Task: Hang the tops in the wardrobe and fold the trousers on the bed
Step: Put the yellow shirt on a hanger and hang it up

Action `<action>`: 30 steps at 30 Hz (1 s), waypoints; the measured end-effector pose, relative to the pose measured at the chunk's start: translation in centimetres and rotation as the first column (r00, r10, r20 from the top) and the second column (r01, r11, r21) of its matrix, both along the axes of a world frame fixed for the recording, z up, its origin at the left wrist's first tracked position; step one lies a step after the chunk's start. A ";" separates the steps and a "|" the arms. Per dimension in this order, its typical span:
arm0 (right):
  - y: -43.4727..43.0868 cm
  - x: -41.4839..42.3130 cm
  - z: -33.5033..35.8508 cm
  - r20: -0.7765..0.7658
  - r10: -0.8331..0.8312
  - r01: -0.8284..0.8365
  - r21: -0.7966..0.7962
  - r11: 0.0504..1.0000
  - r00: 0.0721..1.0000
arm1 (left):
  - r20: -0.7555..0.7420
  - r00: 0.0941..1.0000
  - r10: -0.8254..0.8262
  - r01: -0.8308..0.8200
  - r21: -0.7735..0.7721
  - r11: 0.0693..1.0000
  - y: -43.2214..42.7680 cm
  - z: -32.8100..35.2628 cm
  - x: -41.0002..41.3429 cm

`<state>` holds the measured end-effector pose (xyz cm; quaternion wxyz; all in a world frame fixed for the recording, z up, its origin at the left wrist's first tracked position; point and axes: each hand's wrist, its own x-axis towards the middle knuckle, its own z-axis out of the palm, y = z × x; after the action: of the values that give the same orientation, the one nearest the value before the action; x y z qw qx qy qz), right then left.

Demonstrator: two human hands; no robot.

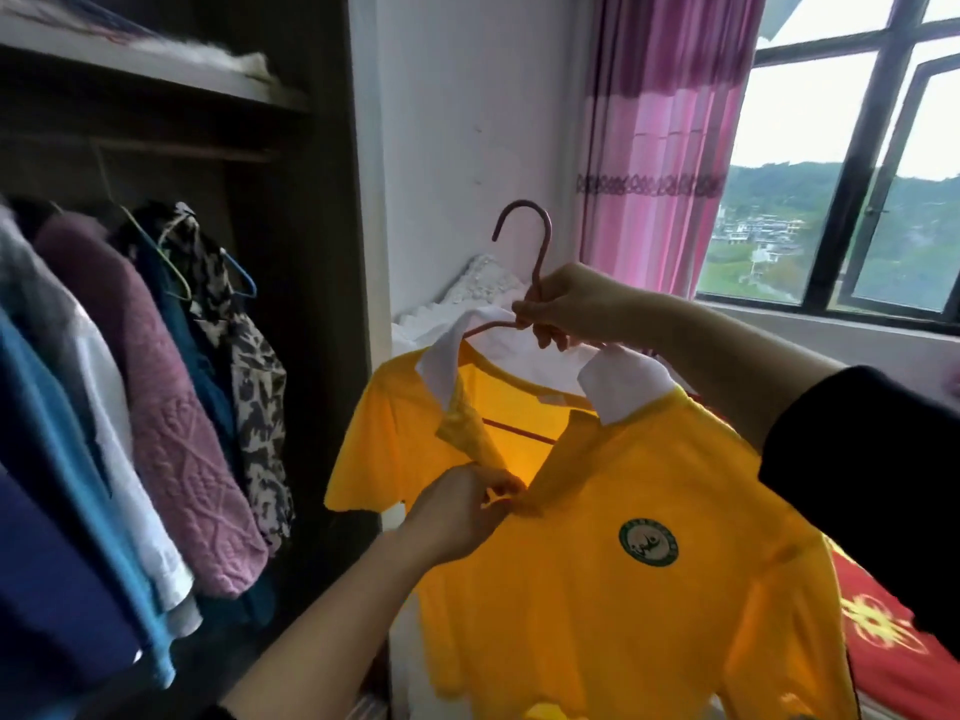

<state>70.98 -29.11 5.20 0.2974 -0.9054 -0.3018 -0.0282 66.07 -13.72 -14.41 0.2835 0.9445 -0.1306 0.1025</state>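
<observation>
A yellow polo shirt (623, 589) with a white collar and a round green badge hangs on a reddish-brown hanger (524, 236) in mid-air, right of the open wardrobe (291, 252). My right hand (571, 309) grips the hanger's neck just below the hook. My left hand (462, 511) pinches the shirt's front placket at the bottom of the neck opening. Several tops hang inside the wardrobe: a mauve knit (176, 433), a leopard-print garment (254, 407), white and blue ones.
A white wall (467, 122) stands between the wardrobe and a pink curtain (660, 148). A dark-framed window (852, 174) is on the right. Red bedding with a gold pattern (883, 646) lies at lower right. A white lacy item (478, 288) sits behind the shirt.
</observation>
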 end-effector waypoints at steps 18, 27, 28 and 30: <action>24.6 14.6 1.3 0.124 -0.006 -0.008 0.117 0.993 0.992 | 0.397 0.740 0.543 -0.615 0.073 0.785 31.4 13.1 14.6; 37.9 22.8 3.4 0.190 0.030 -0.053 0.116 0.992 0.981 | 0.281 0.834 0.474 -0.548 0.510 0.663 39.6 16.6 20.1; 39.2 23.6 3.8 0.192 0.034 -0.058 0.123 0.991 0.981 | 0.274 0.842 0.465 -0.535 0.536 0.653 40.3 16.9 20.5; 41.9 25.5 4.6 0.198 0.045 -0.069 0.117 0.991 0.979 | 0.311 0.830 0.463 -0.555 0.540 0.633 41.6 17.8 21.3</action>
<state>96.43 12.78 9.77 0.3224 -0.8691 -0.3530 -0.1269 87.39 27.88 3.43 -0.0871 0.9716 0.0961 0.1978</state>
